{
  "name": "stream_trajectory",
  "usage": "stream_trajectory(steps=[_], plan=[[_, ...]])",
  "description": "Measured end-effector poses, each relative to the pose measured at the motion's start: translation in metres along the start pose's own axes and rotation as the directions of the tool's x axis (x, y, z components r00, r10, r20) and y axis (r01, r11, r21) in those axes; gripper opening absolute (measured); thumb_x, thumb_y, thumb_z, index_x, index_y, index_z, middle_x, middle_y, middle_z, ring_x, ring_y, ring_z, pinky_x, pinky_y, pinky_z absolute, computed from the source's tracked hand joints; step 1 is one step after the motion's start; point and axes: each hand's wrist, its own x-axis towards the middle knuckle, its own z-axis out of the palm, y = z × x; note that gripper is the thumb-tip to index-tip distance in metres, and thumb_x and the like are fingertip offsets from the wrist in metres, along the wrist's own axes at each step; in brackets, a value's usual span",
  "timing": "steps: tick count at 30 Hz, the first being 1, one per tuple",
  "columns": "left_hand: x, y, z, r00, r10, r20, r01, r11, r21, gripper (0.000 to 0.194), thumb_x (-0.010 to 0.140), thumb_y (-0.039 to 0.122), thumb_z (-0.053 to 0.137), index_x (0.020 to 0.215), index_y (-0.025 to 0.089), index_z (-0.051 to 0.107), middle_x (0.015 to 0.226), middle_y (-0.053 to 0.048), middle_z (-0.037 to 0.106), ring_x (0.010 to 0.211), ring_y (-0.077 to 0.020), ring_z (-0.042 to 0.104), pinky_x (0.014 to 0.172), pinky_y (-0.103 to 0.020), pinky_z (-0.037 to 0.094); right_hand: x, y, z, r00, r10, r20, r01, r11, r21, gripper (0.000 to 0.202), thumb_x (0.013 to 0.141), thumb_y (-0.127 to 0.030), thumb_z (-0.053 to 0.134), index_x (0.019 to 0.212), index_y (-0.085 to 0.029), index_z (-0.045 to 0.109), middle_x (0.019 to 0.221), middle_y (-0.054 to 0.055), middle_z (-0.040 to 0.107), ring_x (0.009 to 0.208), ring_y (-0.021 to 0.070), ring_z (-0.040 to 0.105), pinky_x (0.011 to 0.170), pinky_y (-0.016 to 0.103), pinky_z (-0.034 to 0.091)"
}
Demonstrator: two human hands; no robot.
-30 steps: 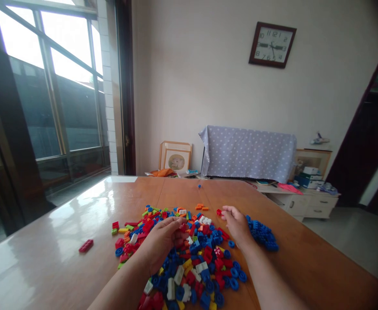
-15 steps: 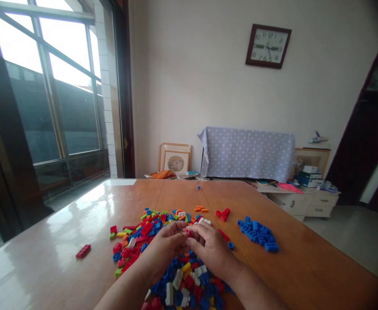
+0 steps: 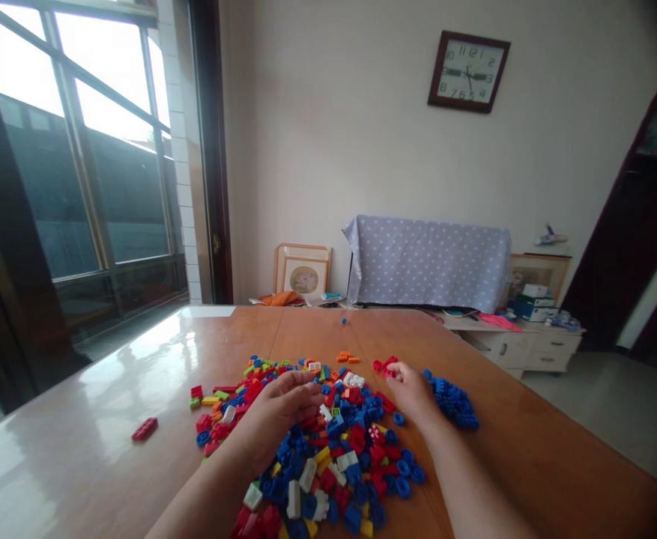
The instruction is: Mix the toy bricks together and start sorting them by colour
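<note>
My left hand [image 3: 283, 404] hovers over the big heap of mixed toy building bricks [image 3: 306, 473], its fingers stretched out and nothing visible in them. Off to the right, my right hand [image 3: 411, 388] reaches to a small group of red bricks [image 3: 378, 366], thumb and fingers closed around a red brick [image 3: 389, 368] there. The fingers partly cover that group. Just beyond the right wrist lies a pile of blue bricks [image 3: 455, 400], which the hand partly hides.
A few orange bricks [image 3: 347, 357] lie behind the heap, and one red brick [image 3: 144, 429] sits apart on the left of the wooden table [image 3: 530, 457]. Farther back is a tiny blue piece [image 3: 344, 321]. A cloth-covered object [image 3: 429, 262] stands beyond the table.
My hands were together over the heap, fingering a small red piece. Now the right hand has moved right to the red group, and the left hand's fingers have straightened.
</note>
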Motion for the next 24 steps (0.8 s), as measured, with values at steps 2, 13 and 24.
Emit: stream_trajectory(steps=[2, 13, 24], plan=[[0.0, 0.001, 0.0, 1.0, 0.001, -0.01, -0.001, 1.0, 0.009, 0.041, 0.079, 0.037, 0.08, 0.11, 0.016, 0.065, 0.109, -0.014, 0.073, 0.099, -0.0252, 0.071, 0.093, -0.038, 0.053, 0.006, 0.015, 0.004, 0.998, 0.054, 0.022, -0.054, 0.998, -0.028, 0.022, 0.076, -0.022, 0.061, 0.094, -0.021, 0.073, 0.076, 0.002, 0.071, 0.072, 0.0186, 0.064, 0.066, 0.026, 0.045], [0.0, 0.001, -0.003, 0.999, 0.015, -0.032, -0.014, 1.0, 0.012, 0.041, 0.078, 0.039, 0.081, 0.108, 0.016, 0.064, 0.105, -0.011, 0.073, 0.095, -0.0226, 0.071, 0.089, -0.035, 0.053, 0.012, 0.029, 0.015, 0.989, 0.133, 0.058, -0.138, 0.987, 0.08, 0.026, 0.077, -0.024, 0.055, 0.1, -0.019, 0.067, 0.09, 0.006, 0.076, 0.079, 0.0196, 0.07, 0.067, 0.026, 0.05], [0.008, 0.006, -0.013, 0.984, 0.091, -0.155, -0.093, 0.996, -0.005, 0.043, 0.076, 0.039, 0.082, 0.107, 0.015, 0.066, 0.097, -0.01, 0.074, 0.088, -0.0193, 0.071, 0.083, -0.03, 0.054, 0.01, 0.019, 0.016, 0.973, 0.162, 0.162, -0.194, 0.959, 0.208, 0.042, 0.08, -0.03, 0.051, 0.117, -0.014, 0.064, 0.112, 0.012, 0.075, 0.078, 0.0185, 0.074, 0.068, 0.026, 0.056]])
